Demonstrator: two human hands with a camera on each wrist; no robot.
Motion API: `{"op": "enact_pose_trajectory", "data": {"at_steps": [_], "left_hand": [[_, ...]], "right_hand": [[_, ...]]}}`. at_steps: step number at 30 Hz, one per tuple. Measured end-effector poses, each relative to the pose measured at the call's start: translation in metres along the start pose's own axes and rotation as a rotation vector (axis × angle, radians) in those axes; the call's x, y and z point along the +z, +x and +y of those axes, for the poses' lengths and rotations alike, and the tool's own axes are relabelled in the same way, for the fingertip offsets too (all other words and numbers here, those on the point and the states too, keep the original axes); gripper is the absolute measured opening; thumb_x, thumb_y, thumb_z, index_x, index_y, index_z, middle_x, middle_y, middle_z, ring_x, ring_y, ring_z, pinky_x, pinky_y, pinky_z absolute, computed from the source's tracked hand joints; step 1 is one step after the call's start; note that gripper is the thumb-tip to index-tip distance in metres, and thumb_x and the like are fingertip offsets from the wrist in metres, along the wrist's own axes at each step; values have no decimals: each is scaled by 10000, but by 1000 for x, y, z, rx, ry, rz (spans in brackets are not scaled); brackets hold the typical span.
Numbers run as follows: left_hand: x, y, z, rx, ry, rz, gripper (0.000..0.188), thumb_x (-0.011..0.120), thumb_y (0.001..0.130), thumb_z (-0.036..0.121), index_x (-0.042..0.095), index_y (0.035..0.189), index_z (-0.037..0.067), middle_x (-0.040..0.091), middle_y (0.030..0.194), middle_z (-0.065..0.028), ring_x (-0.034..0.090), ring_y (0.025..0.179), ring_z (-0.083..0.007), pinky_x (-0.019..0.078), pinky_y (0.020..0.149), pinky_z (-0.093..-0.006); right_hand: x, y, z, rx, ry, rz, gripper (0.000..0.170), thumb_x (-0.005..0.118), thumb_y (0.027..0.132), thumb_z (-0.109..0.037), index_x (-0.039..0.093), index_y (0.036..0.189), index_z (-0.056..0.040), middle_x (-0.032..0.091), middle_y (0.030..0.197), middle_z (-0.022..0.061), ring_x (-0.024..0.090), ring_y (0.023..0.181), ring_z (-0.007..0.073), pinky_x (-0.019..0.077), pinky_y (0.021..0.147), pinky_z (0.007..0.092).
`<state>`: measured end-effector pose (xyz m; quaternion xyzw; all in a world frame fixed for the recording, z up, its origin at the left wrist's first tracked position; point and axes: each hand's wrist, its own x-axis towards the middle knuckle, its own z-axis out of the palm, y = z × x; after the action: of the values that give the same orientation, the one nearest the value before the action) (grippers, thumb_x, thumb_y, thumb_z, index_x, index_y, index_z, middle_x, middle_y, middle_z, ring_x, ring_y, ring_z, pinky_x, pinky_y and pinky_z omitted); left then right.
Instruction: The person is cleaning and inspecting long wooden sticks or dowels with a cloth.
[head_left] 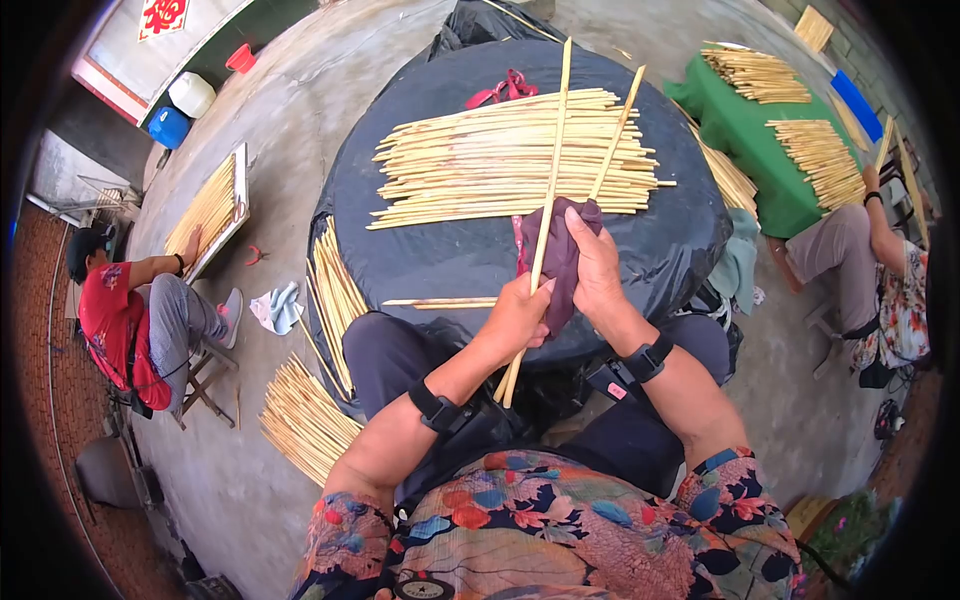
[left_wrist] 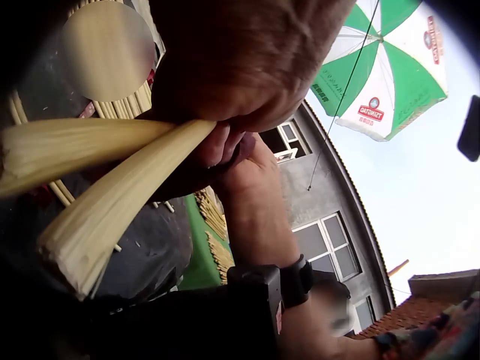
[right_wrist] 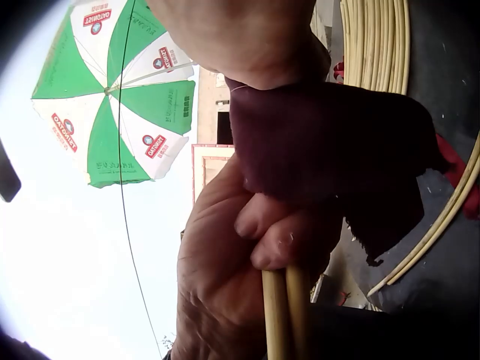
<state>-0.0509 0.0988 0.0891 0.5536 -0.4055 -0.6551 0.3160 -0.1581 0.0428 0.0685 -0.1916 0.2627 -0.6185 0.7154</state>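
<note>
Two long pale stalks [head_left: 553,165] slant across the round, black-covered table [head_left: 350,200]. Around their lower part the left hand [head_left: 520,312] is curled, and their butt ends [left_wrist: 90,232] stick out below it. Just above and to the right, the right hand [head_left: 597,262] grips a dark maroon cloth [head_left: 563,270], which wraps at least one stalk. In the right wrist view the cloth [right_wrist: 322,142] hangs between the right hand [right_wrist: 247,37] and the left hand [right_wrist: 240,262]. Behind the hands lies a wide layer of stalks [head_left: 480,160].
A few stalks [head_left: 440,303] lie near the table's front edge; bundles [head_left: 310,420] rest against its left side and on the floor. A red strap [head_left: 505,88] lies at the back. People sit left [head_left: 130,320] and right [head_left: 890,290], with stalks on a board and a green-covered table [head_left: 770,180].
</note>
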Motion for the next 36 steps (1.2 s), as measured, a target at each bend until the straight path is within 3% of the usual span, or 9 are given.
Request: {"op": "enact_pose_trajectory", "data": {"at_steps": [2, 7, 14, 16, 18, 20, 22, 28, 36], "left_hand": [[-11, -9, -4, -39, -67, -94, 178, 416, 908, 209, 476, 889, 43, 424, 581, 1, 340, 397, -45, 287, 344, -185], [-42, -51, -24, -161, -124, -299, 189, 419, 916, 216, 477, 894, 37, 405, 590, 16, 310, 419, -31, 249, 361, -172], [-84, -109, -25, -231, 26, -312, 169, 446, 904, 201, 484, 891, 36, 405, 591, 21, 319, 437, -31, 253, 369, -171], [-103, -125, -28, -274, 122, -306, 157, 443, 904, 187, 485, 894, 35, 403, 581, 16, 317, 419, -38, 244, 359, -175], [-125, -136, -36, -262, 39, -229, 159, 438, 906, 186, 483, 896, 34, 411, 576, 9, 318, 405, -43, 246, 350, -176], [-129, -130, -47, -130, -194, -62, 172, 422, 912, 190, 478, 904, 28, 446, 570, -23, 326, 366, -57, 258, 322, -182], [-125, -119, -42, -105, -187, -50, 181, 416, 914, 200, 473, 904, 28, 477, 589, -42, 350, 372, -62, 280, 319, -182], [-83, -57, -26, -15, -243, -76, 180, 421, 912, 188, 475, 935, 18, 551, 694, -80, 405, 411, -71, 314, 326, -180], [-25, -3, -14, 32, -253, -92, 99, 479, 883, 137, 453, 895, 42, 453, 628, -28, 406, 425, -72, 298, 322, -183]], "right_hand": [[-7, 12, -8, 3, 11, -51, 223, 540, 847, -176, 506, 1006, -23, 591, 887, 96, 600, 745, 186, 515, 655, 309], [-47, 57, -66, -230, 90, 177, 188, 577, 822, -131, 511, 957, -18, 582, 867, 85, 596, 749, 203, 518, 682, 340], [-99, 65, -140, -478, 196, 392, 217, 554, 843, -164, 480, 983, -17, 563, 971, 128, 578, 865, 264, 489, 781, 409], [-115, 59, -156, -554, 59, 421, 282, 510, 869, -242, 466, 1030, -14, 558, 1002, 136, 567, 913, 287, 478, 809, 428], [-124, 52, -173, -511, 112, 425, 293, 511, 867, -260, 478, 1033, -21, 561, 1015, 120, 566, 928, 275, 475, 816, 426], [-122, 60, -156, -438, 113, 399, 290, 511, 867, -266, 485, 1030, -28, 560, 1026, 113, 568, 923, 265, 473, 815, 423], [-111, 60, -135, -384, 128, 389, 286, 511, 867, -272, 493, 1026, -35, 560, 1038, 106, 571, 919, 256, 471, 815, 419], [-45, 25, -65, -7, 75, 24, 335, 469, 891, -282, 493, 1104, -25, 558, 1071, 82, 527, 998, 207, 414, 877, 350], [-7, -16, 0, 44, -20, -120, 382, 493, 879, -300, 455, 1143, -27, 529, 1101, 78, 507, 1015, 172, 403, 889, 329]]}}
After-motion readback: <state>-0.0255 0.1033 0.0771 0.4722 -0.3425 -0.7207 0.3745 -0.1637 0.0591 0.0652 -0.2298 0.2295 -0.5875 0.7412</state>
